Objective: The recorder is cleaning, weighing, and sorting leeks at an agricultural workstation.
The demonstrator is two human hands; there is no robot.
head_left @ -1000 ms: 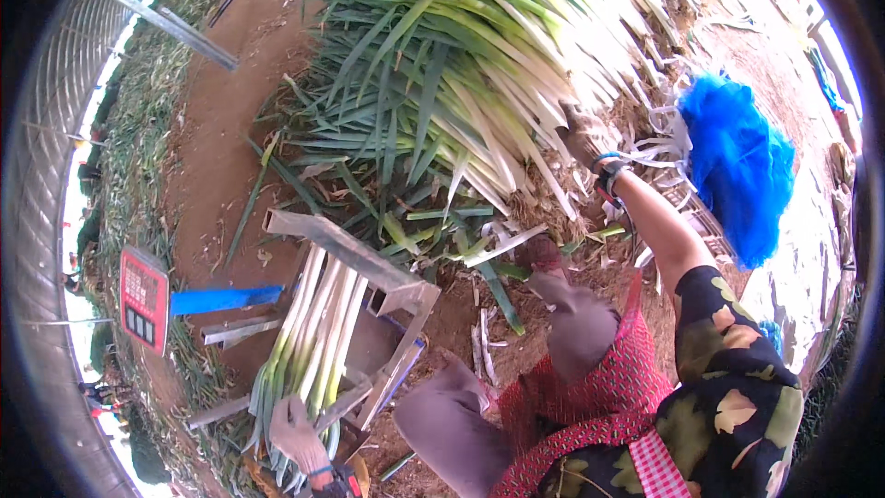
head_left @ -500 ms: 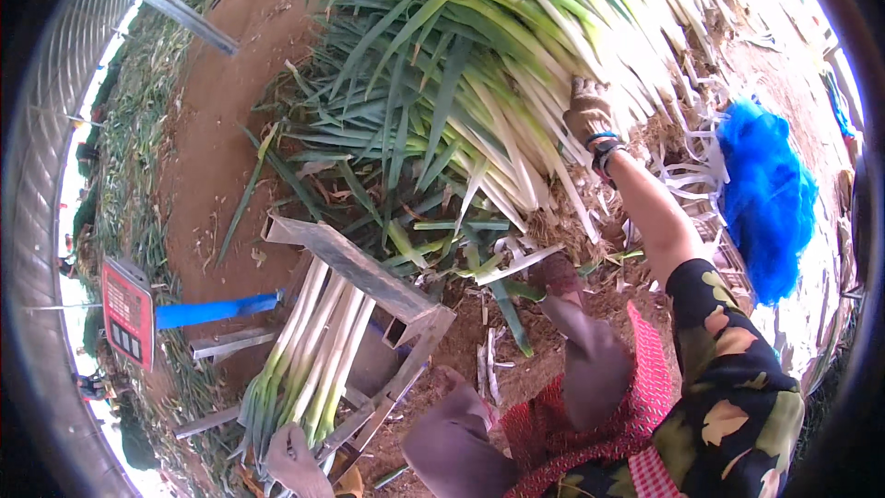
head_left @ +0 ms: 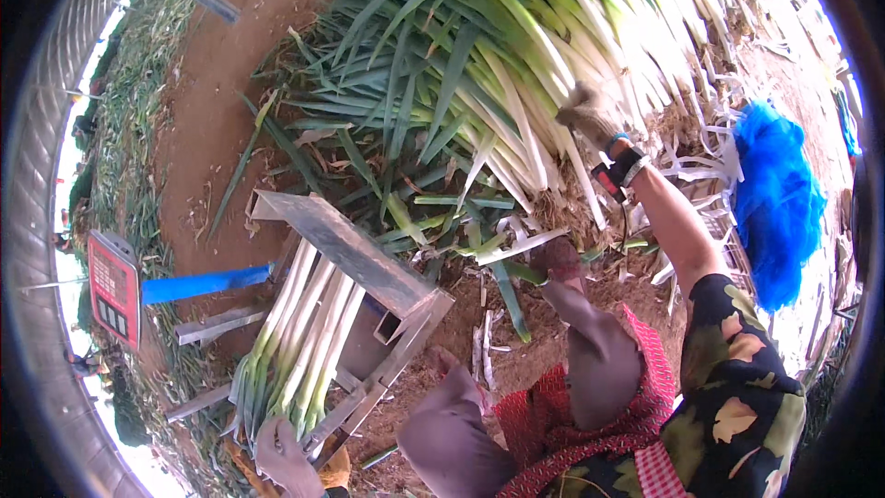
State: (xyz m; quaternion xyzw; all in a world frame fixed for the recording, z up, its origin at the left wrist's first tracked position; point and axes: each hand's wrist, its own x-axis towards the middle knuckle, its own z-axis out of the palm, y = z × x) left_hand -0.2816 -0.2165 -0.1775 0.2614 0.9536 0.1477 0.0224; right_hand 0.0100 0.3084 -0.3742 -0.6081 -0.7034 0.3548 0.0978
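A bundle of long green onions [head_left: 318, 341] lies on a metal frame [head_left: 355, 254] at the lower left, white ends up and leaves toward me. My gloved left hand [head_left: 281, 461] is curled on the leaf end of this bundle; its fingers are partly hidden. Farther off, a large heap of green onions [head_left: 461, 92] spreads over the ground. My gloved right hand [head_left: 595, 115] is at the white stalks on the heap's right side, fingers closed round a stalk. Its fingertips are hard to make out.
A red-faced scale display [head_left: 114, 290] with a blue strap [head_left: 207, 284] stands left of the frame. Blue netting [head_left: 777, 203] lies at the right, beside a crate [head_left: 733, 244] with white strips. Loose leaves and peelings litter the soil. My knees [head_left: 456, 438] are close to the frame.
My right hand has turned at the wrist and shifted slightly down over the stalks. My left hand stays by the leaf ends. The whole view has shifted a little.
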